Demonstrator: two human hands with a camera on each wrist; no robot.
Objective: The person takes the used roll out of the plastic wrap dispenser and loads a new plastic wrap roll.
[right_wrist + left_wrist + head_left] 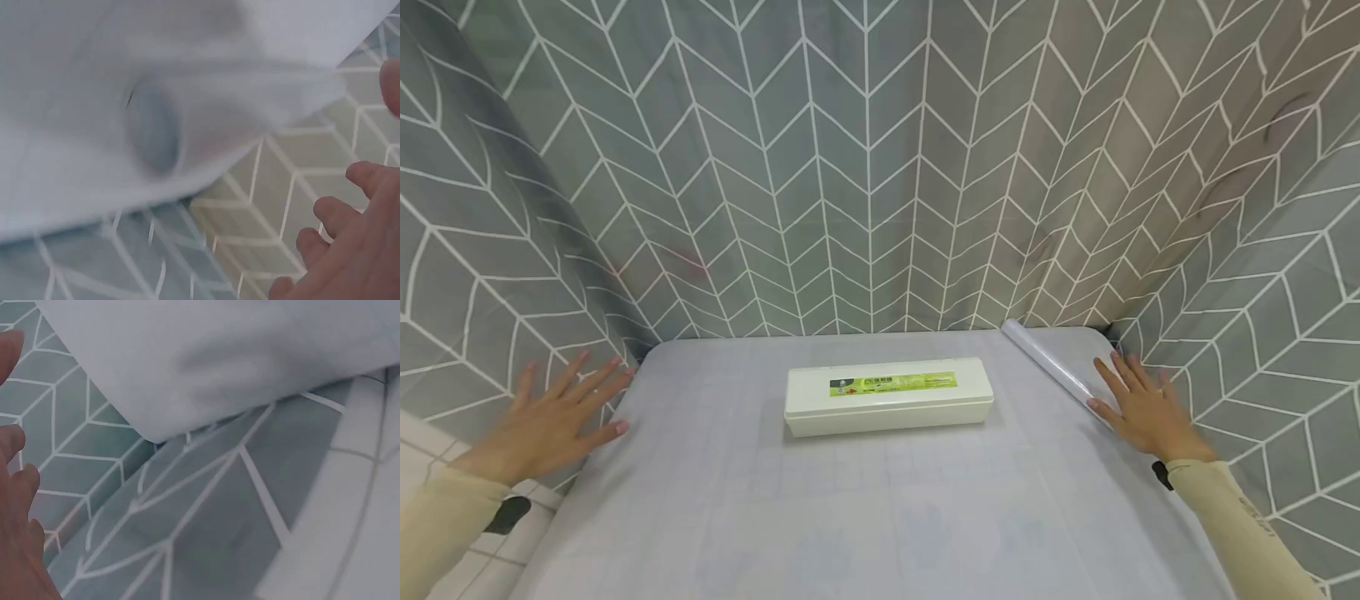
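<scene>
A long white plastic box [887, 415] with a green label [893, 383] lies lengthwise across the middle of the table, its lid down. Toward the back right, a pale, shiny roll of thin film [1047, 360] lies at a slant; its round hollow end [153, 128] faces the right wrist camera. My left hand [553, 423] hovers by the table's left edge, fingers spread, holding nothing. By the right edge my right hand [1153, 417] is spread out too, its thumb near the roll's lower end. In the right wrist view that hand appears apart from the roll.
The table [715, 500] wears a pale, faintly checked cover. Grey curtains [865, 167] with white chevron lines hang behind it and along both sides. White tiles [482, 542] show at the lower left.
</scene>
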